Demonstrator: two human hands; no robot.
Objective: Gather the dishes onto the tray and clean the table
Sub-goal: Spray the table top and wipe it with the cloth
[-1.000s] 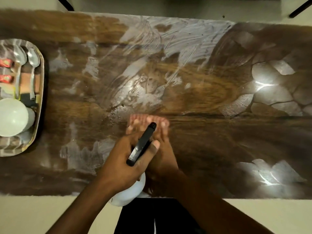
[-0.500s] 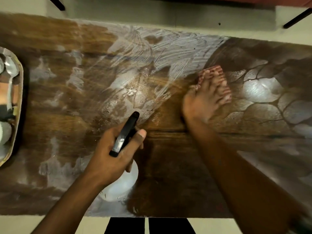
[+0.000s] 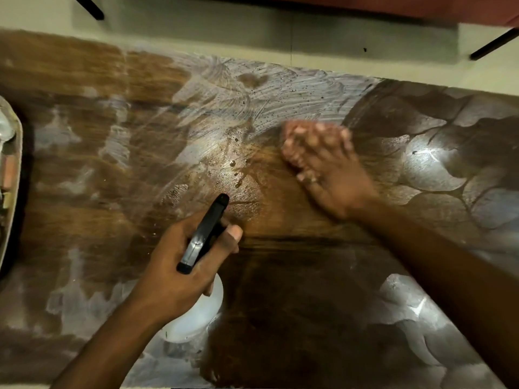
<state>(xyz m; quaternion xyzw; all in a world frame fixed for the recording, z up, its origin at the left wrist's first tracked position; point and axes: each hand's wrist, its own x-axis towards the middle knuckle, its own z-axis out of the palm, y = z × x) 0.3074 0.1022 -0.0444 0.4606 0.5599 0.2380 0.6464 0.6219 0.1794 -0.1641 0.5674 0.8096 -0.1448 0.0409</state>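
The wooden table (image 3: 84,220) is streaked with whitish wet smears and fine droplets. My left hand (image 3: 179,270) grips a spray bottle (image 3: 196,318) with a white body and a black trigger head, its nozzle pointing toward the table's middle. My right hand (image 3: 331,175) presses flat on a pinkish cloth (image 3: 306,133) at the centre-right of the table; both are blurred by motion. Only the rim of the metal tray (image 3: 12,197) shows at the left edge, its contents mostly out of frame.
Beyond the table's far edge lies a pale floor (image 3: 252,26), crossed by dark furniture legs (image 3: 494,43) at the top right and top left. Broad dull patches mark the right side of the table (image 3: 438,167).
My right hand has swept the cloth from in front of me out to the right, then back a little to the left. The view has shifted right, pushing the tray nearly out of frame.
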